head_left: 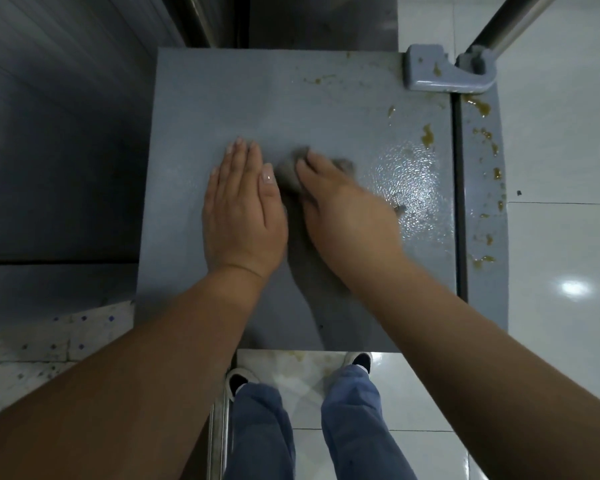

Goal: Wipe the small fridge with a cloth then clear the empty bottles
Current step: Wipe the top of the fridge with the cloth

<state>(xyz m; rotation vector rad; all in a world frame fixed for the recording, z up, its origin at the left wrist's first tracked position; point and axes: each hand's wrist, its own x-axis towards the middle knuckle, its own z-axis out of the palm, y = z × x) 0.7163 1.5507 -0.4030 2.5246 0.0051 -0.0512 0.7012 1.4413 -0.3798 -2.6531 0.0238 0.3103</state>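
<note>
I look straight down on the grey top of the small fridge (291, 98). My left hand (243, 209) lies flat on it, fingers straight and together. Right beside it, my right hand (347, 209) presses a grey cloth (288, 174) onto the top; the hand is blurred and covers most of the cloth. Yellow-brown stains (427, 135) dot the right side of the top and the door edge (482, 202). A wet, shiny patch (406, 181) lies just right of the cloth. No bottles are in view.
A grey hinge cover (444, 72) sits at the fridge's far right corner, with a metal bar (510, 26) behind it. White tiled floor (561, 168) lies to the right, a dark wall (49, 133) to the left. My legs and shoes (359, 360) stand at the fridge's near edge.
</note>
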